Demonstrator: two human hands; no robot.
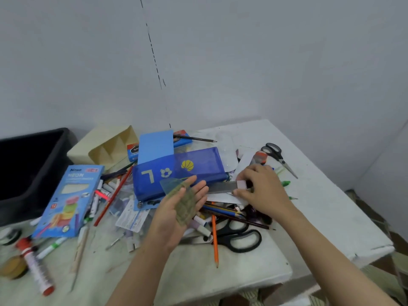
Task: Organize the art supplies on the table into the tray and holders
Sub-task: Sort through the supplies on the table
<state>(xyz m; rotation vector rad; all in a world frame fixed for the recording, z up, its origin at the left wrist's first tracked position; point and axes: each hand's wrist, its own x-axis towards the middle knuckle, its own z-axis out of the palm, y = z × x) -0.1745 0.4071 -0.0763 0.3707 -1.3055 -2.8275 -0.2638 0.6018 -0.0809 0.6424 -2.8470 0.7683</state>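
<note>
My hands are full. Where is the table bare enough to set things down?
Bare: the strip between the large black scissors and the table's near edge; the right side past the small scissors and green marker. Crowded: around the blue pencil case and the blue Neon box.

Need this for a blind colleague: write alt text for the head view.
A person's left hand lies open, palm up, carrying a see-through plastic template, while the right hand pinches a metal ruler over a table littered with pencils, scissors and a blue pencil case. A cream holder and black tray stand at left.
</note>
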